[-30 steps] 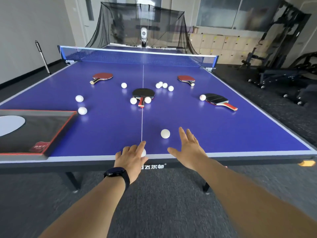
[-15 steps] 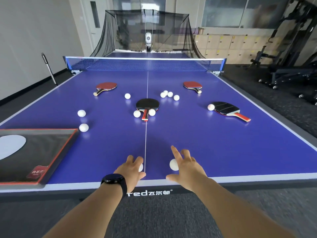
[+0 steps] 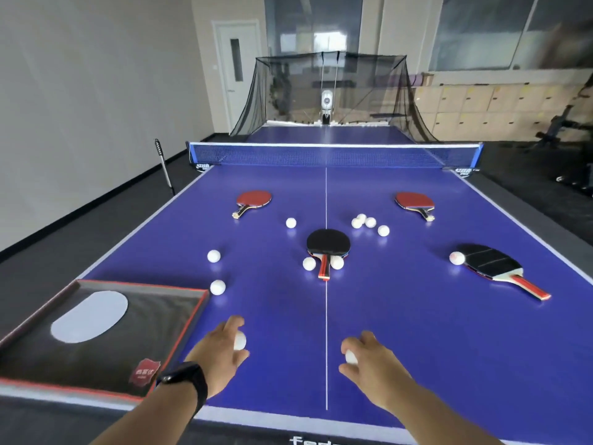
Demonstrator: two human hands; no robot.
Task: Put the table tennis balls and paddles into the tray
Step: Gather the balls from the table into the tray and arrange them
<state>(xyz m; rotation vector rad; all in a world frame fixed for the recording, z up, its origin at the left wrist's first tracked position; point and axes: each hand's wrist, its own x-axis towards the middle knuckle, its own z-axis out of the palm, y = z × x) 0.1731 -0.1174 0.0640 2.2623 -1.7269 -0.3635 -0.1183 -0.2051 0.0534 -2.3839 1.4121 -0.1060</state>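
Left hand (image 3: 215, 354) curled around white ball (image 3: 239, 340), beside tray (image 3: 189, 319). Right hand (image 3: 372, 361) clasps second ball (image 3: 351, 357). Paddles, balls lie beyond both.

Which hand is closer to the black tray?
Left. The left hand, holding a ball, is just beside the tray's right wall. The right hand, holding another ball, is farther away, across the table's white centre line.
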